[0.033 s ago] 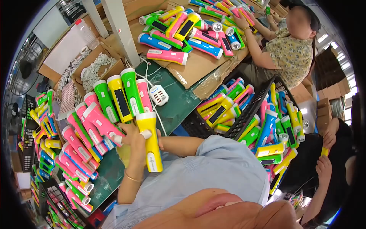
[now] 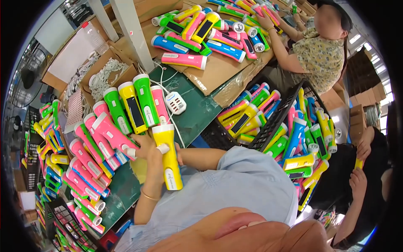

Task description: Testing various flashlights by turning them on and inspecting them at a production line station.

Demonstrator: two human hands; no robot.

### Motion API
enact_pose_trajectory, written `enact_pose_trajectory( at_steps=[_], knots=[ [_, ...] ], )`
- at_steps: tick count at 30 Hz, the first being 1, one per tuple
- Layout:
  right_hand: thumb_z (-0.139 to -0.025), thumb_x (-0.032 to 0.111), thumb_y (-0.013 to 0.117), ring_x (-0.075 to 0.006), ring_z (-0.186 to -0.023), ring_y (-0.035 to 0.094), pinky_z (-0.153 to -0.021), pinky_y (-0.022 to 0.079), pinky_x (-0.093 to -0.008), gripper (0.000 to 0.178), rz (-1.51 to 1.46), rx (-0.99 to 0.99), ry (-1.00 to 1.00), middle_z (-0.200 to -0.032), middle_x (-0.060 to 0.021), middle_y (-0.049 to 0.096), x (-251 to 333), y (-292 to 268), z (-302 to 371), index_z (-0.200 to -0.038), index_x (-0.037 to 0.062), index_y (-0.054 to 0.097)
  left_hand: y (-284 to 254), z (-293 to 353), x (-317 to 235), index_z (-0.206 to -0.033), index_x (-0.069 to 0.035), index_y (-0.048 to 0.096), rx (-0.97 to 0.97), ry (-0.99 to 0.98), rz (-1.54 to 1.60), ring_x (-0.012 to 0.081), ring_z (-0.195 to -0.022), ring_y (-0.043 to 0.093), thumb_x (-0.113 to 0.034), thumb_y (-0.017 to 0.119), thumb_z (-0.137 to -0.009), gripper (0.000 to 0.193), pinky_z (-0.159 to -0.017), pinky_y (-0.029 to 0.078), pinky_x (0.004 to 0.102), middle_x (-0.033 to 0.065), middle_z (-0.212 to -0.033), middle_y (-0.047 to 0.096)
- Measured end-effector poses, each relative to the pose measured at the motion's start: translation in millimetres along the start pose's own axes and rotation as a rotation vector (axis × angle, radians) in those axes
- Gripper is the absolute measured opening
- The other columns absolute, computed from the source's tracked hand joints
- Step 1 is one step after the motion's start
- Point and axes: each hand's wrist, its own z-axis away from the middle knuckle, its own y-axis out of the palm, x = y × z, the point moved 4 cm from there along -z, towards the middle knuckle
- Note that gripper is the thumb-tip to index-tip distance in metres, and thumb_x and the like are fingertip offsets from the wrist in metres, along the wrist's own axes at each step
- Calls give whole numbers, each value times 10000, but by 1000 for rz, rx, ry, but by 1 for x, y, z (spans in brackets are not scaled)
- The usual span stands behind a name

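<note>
From my distant seat I pick up, at left, a fanned row of flashlights (image 2: 82,161), mostly pink, on the green table (image 2: 121,191). Now a pink flashlight (image 2: 112,133) slants down to the left hand (image 2: 145,147); I can't tell what its partly hidden fingers close on. Next comes the yellow flashlight (image 2: 170,168), white head up, above the table's near edge, with the right hand (image 2: 180,155) gripping it from behind. Just above sits a white charging block (image 2: 175,103); farther right, a black crate (image 2: 280,118) brims with colourful flashlights.
</note>
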Motion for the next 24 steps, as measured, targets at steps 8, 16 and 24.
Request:
enact_pose_trajectory(
  at_steps=[8,16,24],
  knots=[
    [-666,521,696,-308,-824,602,-749,455,-375,611,-298,-190,-95,-865,-153,635,-32,34,6,-1025,34,606,-5,1,5,-1095,-7,417,37,7,209,207,-583,573,-242,477,-848,345,-472,480,300,145,-859,551],
    [-699,435,687,-205,-763,608,-694,468,-379,415,-128,0,-11,-835,-109,656,-25,25,1,-924,92,624,22,-53,-14,-1070,-17,479,-32,-28,233,222,-602,586,-204,521,-847,294,-522,510,335,121,-822,581],
    [-769,473,659,-107,-667,578,-583,465,-292,516,-322,291,88,-725,-65,627,11,-12,2,-1036,46,545,73,-116,-44,-1015,24,460,236,96,225,280,-653,614,-174,436,-842,264,-614,526,397,158,-838,574]
  ],
)
